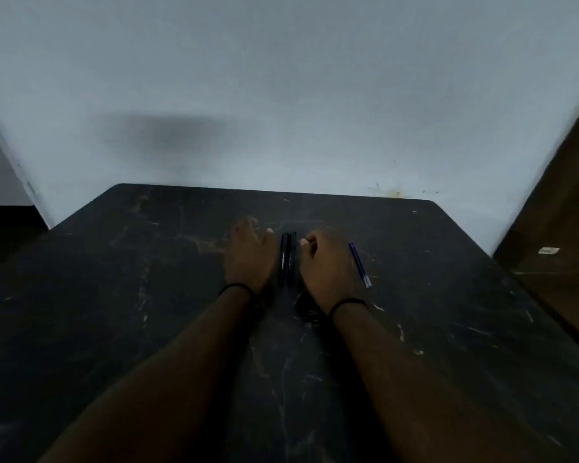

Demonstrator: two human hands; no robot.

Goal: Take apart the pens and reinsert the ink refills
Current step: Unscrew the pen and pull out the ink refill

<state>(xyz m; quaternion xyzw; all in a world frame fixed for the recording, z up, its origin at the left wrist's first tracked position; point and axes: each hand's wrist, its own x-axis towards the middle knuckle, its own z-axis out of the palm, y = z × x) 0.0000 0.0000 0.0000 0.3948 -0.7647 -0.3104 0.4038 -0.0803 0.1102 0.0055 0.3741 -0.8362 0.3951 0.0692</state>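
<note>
The work surface is a dark table (147,295), scuffed with pale scratches, filling the lower half of the frame. A pale wall (281,95) rises behind its far edge.

Two black pens (287,259) lie side by side at the centre of the frame, touching each other along their length and pointing away from the viewer. They rest flat on the table in the gap between the two hands.

The left hand (246,253) lies palm down just left of the pens. Its fingers are extended and loosely spread and grip nothing. Its thumb-side edge runs along the left pen; contact cannot be confirmed.

The right hand (326,262) sits just right of the pens with its fingers curled inward in a loose fist. The curl hides the palm, so whether anything is held inside cannot be determined. Its inner edge lies close against the right pen.

A blue ink refill (360,265) lies on the table just beyond the right hand's outer edge, right of centre, angled slightly from upper left to lower right. It is partly overlapped by the hand.

Each wrist carries a thin black band (234,287).
</note>
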